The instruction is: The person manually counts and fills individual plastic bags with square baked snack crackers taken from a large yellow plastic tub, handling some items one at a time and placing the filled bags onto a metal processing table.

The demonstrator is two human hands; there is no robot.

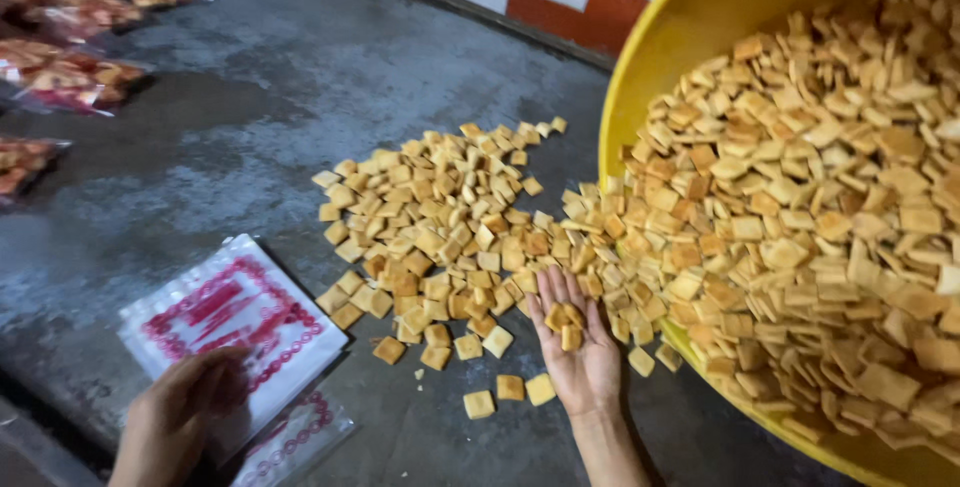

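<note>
My right hand (578, 345) lies palm up at the near edge of a spread of small square tan crackers (440, 237) on the grey concrete floor, with a few crackers resting in its open palm. My left hand (178, 417) presses on a stack of clear plastic bags printed in red (235, 322) at the lower left. A big yellow tub (690, 17) tipped on its side at the right spills a heap of the same crackers (820, 217) toward the floor pile.
Filled packets of crackers (70, 72) lie along the far left edge of the floor. A white wall with a red-brown base (590, 17) runs behind the tub. Bare grey concrete (250, 117) stretches between the packets and the cracker spread.
</note>
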